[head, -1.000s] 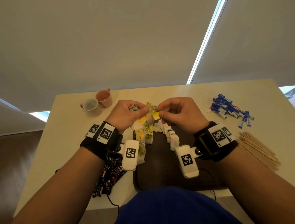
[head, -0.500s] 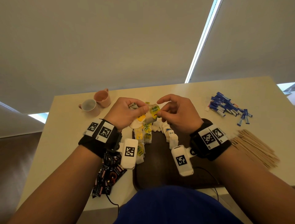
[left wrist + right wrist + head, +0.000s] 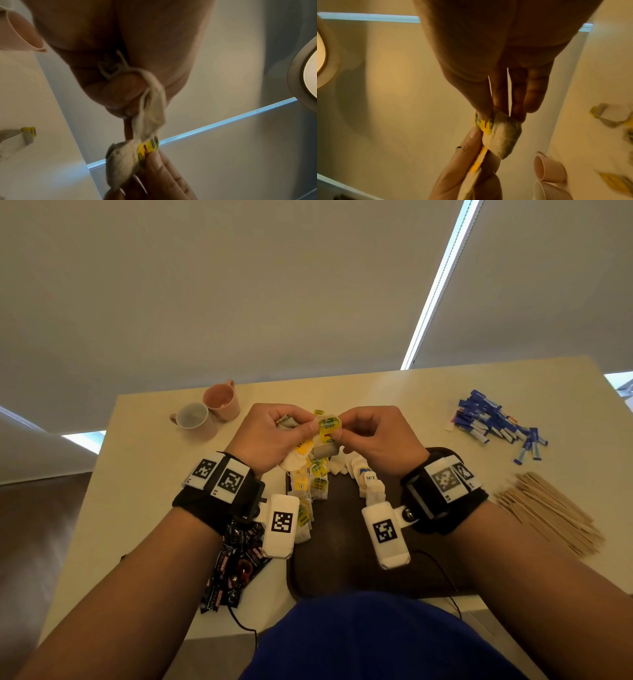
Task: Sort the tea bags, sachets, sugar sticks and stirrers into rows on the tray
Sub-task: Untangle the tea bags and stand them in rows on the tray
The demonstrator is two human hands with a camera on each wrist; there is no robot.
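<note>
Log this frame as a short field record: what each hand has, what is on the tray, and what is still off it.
left hand: holds a bunch of tea bags
right hand: pinches the green-and-yellow tag of one tea bag
tray: dark, two rows of tea bags along its far part
sugar sticks: blue pile on the table, far right
stirrers: wooden bundle on the table, right of tray
dark sachets: on the table, left of tray
cups: two, far left
</note>
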